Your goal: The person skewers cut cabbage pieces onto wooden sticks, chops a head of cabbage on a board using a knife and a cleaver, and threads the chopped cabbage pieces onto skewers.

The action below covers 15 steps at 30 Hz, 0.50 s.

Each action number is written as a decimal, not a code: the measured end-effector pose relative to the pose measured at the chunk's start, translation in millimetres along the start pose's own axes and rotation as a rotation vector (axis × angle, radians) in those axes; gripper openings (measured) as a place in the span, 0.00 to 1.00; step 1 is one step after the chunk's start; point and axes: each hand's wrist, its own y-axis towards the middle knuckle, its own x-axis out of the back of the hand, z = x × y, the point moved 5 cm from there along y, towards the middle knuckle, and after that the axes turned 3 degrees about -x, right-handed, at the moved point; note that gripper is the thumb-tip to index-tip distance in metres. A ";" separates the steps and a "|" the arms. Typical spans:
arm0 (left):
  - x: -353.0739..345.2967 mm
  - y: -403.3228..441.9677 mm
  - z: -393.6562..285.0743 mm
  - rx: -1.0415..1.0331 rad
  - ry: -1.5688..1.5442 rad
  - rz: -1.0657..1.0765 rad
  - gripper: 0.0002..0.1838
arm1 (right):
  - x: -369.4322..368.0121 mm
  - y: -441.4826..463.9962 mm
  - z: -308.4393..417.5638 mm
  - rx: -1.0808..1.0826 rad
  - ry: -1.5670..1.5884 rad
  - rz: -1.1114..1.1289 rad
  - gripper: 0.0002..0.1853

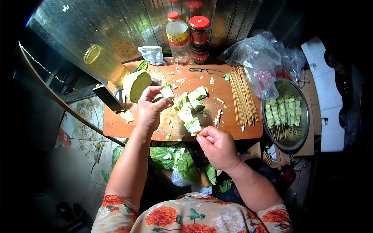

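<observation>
My left hand pinches a pale green cabbage piece between thumb and fingers, above the wooden board. Lower and to the right, my right hand is closed on the near end of a bamboo skewer, mostly hidden by my fingers and the leaf. A cabbage piece sits on it, just beyond my fingertips. Cut cabbage pieces are heaped on the board between and beyond my hands. Left of the heap, a cut cabbage half stands beside my left hand.
Bare bamboo skewers lie on the board's right side. A metal colander holds several loaded cabbage skewers. A phone, a jar of yellow liquid, a plastic bottle and a red-lidded jar stand around the far edge.
</observation>
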 end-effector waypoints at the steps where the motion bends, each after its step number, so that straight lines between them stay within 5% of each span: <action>1: -3.4 -1.0 -0.6 -0.016 0.005 0.050 0.17 | 0.6 -0.5 -0.4 0.000 0.000 0.000 0.03; 15: -28.5 -22.1 0.8 0.169 -0.043 0.104 0.07 | -0.7 -0.6 -8.1 -0.015 0.060 -0.041 0.03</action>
